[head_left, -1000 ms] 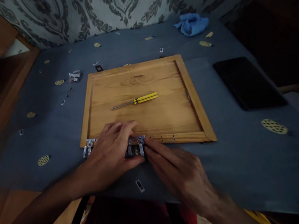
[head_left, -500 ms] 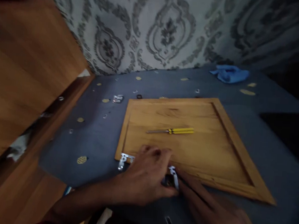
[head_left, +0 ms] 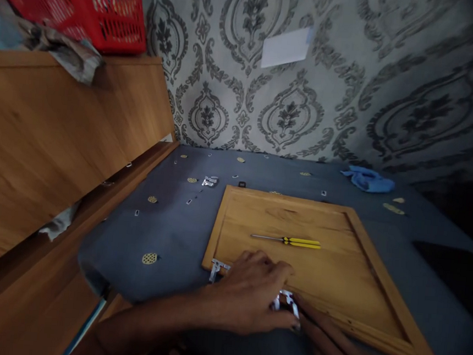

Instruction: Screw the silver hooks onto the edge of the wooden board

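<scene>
A wooden cabinet door (head_left: 282,221) with a raised frame lies on the dark blue patterned cloth. My left hand (head_left: 249,292) rests over its near edge, with curled fingers on the wood and the thumb against a shiny metal cabinet hinge (head_left: 294,309). From the other side, the outstretched fingers of my right hand (head_left: 341,344) reach to that same hinge; their tips are partly hidden. Another metal hinge (head_left: 214,269) sits at the door's near left corner. A screwdriver (head_left: 301,242) with a yellow handle lies on the panel.
Loose metal hardware (head_left: 209,182) and a small black piece (head_left: 242,184) lie beyond the door. A blue cloth (head_left: 369,179) is at the back right. Wooden furniture (head_left: 79,125) stands at left, topped by a red basket (head_left: 110,12). A patterned wall (head_left: 235,94) closes the back.
My view has tilted upward, so the red basket and a white paper on the wall now show. Both hands stay at the same hinge; the visible part of it has turned slightly.
</scene>
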A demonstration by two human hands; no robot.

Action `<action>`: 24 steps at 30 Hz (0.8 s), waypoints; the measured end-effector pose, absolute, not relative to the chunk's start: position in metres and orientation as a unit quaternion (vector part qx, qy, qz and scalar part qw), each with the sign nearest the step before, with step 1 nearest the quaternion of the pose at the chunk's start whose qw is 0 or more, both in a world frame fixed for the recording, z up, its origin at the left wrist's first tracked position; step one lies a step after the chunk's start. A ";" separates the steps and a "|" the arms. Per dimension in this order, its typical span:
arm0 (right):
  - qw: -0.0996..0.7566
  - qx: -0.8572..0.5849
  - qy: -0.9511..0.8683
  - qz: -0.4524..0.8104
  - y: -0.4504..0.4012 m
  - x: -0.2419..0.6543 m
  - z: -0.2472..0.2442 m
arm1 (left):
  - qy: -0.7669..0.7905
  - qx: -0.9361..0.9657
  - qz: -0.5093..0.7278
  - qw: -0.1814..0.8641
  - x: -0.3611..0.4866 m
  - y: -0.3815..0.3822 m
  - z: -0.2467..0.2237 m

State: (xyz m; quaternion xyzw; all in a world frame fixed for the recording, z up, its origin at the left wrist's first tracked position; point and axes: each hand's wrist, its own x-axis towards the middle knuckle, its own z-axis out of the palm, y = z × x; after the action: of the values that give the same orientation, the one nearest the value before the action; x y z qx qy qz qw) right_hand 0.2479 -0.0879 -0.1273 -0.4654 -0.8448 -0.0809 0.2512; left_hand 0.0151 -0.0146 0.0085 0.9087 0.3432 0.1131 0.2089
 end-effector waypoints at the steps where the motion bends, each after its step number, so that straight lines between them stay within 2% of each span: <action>1: 0.255 -0.464 -0.844 -0.083 -0.087 0.246 -0.124 | 0.350 0.901 0.141 0.214 0.010 -0.010 0.010; 5: 0.268 -0.460 -0.842 -0.091 -0.085 0.238 -0.103 | 0.437 0.840 0.245 0.207 -0.027 0.035 0.009; 12: 0.248 -0.455 -0.852 -0.077 -0.086 0.231 -0.078 | 0.613 0.733 0.267 0.121 -0.116 0.143 -0.024; 18: 0.236 -0.444 -0.858 -0.104 -0.086 0.233 -0.082 | 0.621 0.741 0.236 0.093 -0.145 0.158 -0.049; 24: 0.238 -0.447 -0.857 -0.093 -0.087 0.232 -0.079 | 0.588 0.782 0.199 0.057 -0.151 0.157 -0.054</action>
State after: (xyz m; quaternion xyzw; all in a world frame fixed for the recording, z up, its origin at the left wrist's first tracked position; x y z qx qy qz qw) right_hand 0.2323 -0.0870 -0.0793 -0.4467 -0.8574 -0.0933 0.2382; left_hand -0.1511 0.1566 -0.0537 0.7821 0.5878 0.1993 0.0569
